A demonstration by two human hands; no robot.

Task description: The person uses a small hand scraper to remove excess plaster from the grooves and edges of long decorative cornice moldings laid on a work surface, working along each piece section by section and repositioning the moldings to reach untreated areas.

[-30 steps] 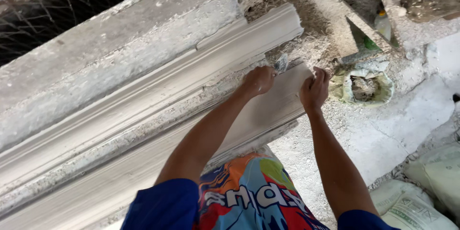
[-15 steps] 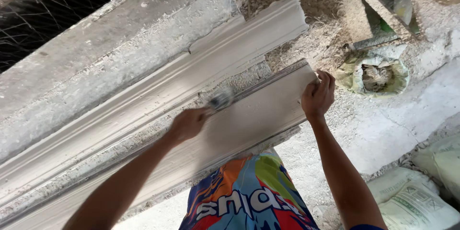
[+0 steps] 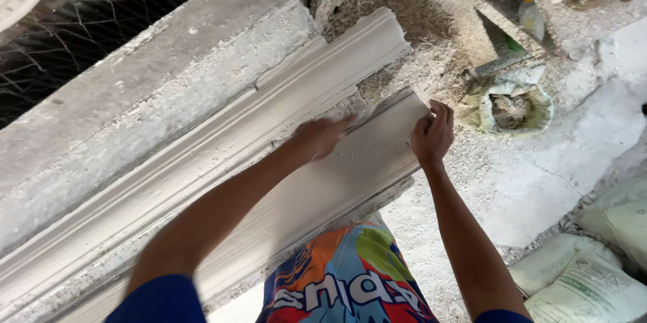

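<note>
- A view from the head looks down along two bare arms to a long white plaster moulding (image 3: 317, 195) that lies slanted across a rough grey counter (image 3: 135, 114).
- The left hand (image 3: 320, 138) is blurred; its fingers are clenched around a small tool (image 3: 360, 117), perhaps a brush, pressed on the moulding's upper edge.
- The right hand (image 3: 431, 136) grasps the moulding's far end, fingers curled over the end edge.
- A second moulding (image 3: 323, 74) lies just beside the first, on the far side, parallel to it.
- Wire mesh (image 3: 101, 20) shows dark past the counter at upper left.
- A pale bucket (image 3: 515, 104) holding grey lumps sits on the dusty floor near the right hand.
- White sacks (image 3: 593, 269) lie at lower right.
</note>
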